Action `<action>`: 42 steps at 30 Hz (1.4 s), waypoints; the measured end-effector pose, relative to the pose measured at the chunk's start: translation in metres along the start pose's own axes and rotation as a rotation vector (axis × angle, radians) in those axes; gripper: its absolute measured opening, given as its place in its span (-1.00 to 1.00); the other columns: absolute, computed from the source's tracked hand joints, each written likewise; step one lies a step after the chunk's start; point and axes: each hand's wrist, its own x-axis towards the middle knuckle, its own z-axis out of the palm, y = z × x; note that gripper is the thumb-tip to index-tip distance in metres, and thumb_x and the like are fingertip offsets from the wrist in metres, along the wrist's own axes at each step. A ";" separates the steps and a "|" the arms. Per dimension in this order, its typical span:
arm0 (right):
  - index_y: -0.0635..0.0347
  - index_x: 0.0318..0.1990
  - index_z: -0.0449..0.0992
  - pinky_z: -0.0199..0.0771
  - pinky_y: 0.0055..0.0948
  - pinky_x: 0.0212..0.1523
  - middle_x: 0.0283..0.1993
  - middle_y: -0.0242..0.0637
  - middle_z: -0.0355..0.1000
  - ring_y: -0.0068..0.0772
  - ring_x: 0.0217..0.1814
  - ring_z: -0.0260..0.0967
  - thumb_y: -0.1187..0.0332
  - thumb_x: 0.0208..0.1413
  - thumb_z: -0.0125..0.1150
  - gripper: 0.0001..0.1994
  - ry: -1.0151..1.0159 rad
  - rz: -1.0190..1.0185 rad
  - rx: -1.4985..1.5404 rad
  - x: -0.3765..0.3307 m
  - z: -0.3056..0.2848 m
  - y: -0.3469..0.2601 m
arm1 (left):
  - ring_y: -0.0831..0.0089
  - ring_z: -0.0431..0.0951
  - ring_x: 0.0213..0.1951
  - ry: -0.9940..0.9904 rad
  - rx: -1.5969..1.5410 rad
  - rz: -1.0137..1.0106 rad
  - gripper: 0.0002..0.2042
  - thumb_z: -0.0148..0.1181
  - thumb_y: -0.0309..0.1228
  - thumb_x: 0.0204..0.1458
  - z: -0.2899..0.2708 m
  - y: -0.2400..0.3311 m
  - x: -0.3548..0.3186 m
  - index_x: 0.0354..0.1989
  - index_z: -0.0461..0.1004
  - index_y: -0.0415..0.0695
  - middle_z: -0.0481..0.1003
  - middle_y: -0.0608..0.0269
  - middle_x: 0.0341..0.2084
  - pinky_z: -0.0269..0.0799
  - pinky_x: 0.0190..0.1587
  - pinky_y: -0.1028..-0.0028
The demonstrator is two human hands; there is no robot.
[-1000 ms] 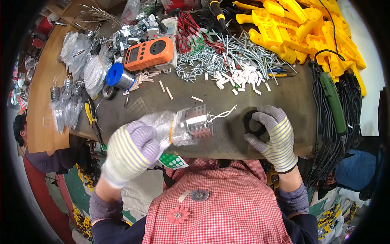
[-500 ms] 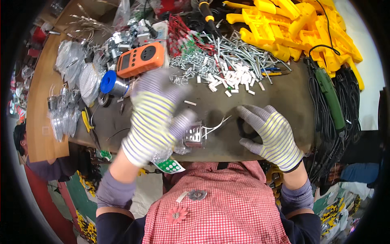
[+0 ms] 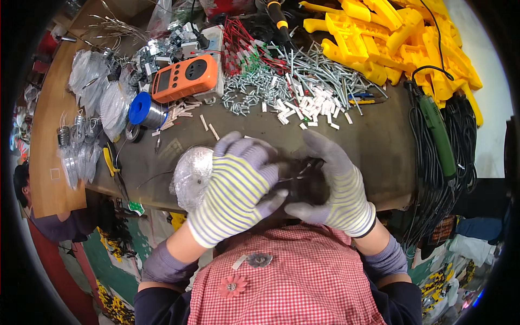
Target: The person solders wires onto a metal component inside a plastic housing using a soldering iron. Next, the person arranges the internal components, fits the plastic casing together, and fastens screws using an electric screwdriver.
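Close to the table's front edge, my left hand [image 3: 235, 189] and my right hand [image 3: 344, 187], both in striped knit gloves, face each other. Between them is a dark, blurred coil of black cord [image 3: 304, 176]. My left fingers curl in at its left end, and its exact grip is smeared by motion. On the other side, my right fingers and thumb bend round the coil. Just left of my left hand lies a round silver part wrapped in clear plastic [image 3: 193, 176], partly covered by that glove.
Behind are an orange meter [image 3: 185, 79], a blue solder spool [image 3: 147, 110], loose screws [image 3: 246, 89] and white sleeves [image 3: 314, 105]. Yellow plastic housings [image 3: 374, 40] fill the far right, above a green tool [image 3: 439, 132] and black cables. Yellow-handled pliers [image 3: 111, 161] lie left, near plastic-wrapped parts [image 3: 81, 149].
My left hand has come down and right to the black cord. My right hand has shifted slightly left. The metal part with white wires is out of sight; a plastic-wrapped part now shows at left.
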 end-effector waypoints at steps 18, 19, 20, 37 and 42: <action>0.11 -0.12 0.57 0.48 -0.14 -0.05 -0.22 -0.15 0.50 0.03 -0.12 0.46 0.24 0.17 0.25 -0.79 -0.276 0.067 -0.192 -0.006 0.007 -0.011 | 0.05 0.45 -0.07 -0.093 -0.055 -0.039 0.05 0.40 0.11 -0.29 -0.003 0.000 -0.017 0.37 0.15 -0.25 0.46 0.04 -0.17 0.26 0.09 0.03; 0.11 -0.15 0.60 0.49 -0.14 -0.11 -0.28 -0.16 0.52 -0.01 -0.18 0.48 0.28 0.16 0.23 -0.82 -0.320 0.104 -0.306 -0.007 0.006 -0.016 | 0.05 0.46 -0.09 -0.150 -0.078 -0.041 0.02 0.39 0.09 -0.26 0.003 -0.001 -0.019 0.37 0.16 -0.25 0.47 0.04 -0.20 0.27 0.07 0.06; 0.11 -0.15 0.60 0.49 -0.14 -0.11 -0.28 -0.16 0.52 -0.01 -0.18 0.48 0.28 0.16 0.23 -0.82 -0.320 0.096 -0.314 -0.002 -0.001 -0.017 | 0.06 0.48 -0.11 -0.205 -0.097 -0.047 -0.02 0.38 0.07 -0.22 0.006 -0.004 -0.018 0.36 0.16 -0.25 0.48 0.05 -0.22 0.29 0.06 0.08; 0.27 0.17 0.38 0.44 -0.22 0.11 -0.04 -0.08 0.48 -0.07 0.02 0.44 0.41 -0.13 0.44 -0.38 0.843 -0.234 -0.651 0.121 -0.087 0.023 | -0.01 0.45 0.11 -0.049 -0.260 0.092 -0.09 0.47 0.06 -0.26 -0.010 -0.016 -0.014 0.27 0.33 -0.22 0.41 -0.06 0.10 0.34 0.19 0.10; 0.20 0.00 0.52 0.54 -0.28 -0.06 -0.04 -0.19 0.47 -0.23 -0.07 0.48 0.40 -0.15 0.39 -0.55 0.045 -0.568 -0.540 0.067 -0.021 -0.055 | 0.25 0.30 0.33 0.177 -1.381 -0.307 0.03 0.51 -0.17 -0.10 -0.021 0.019 -0.004 0.48 -0.07 -0.19 0.26 0.10 0.32 0.19 0.37 0.21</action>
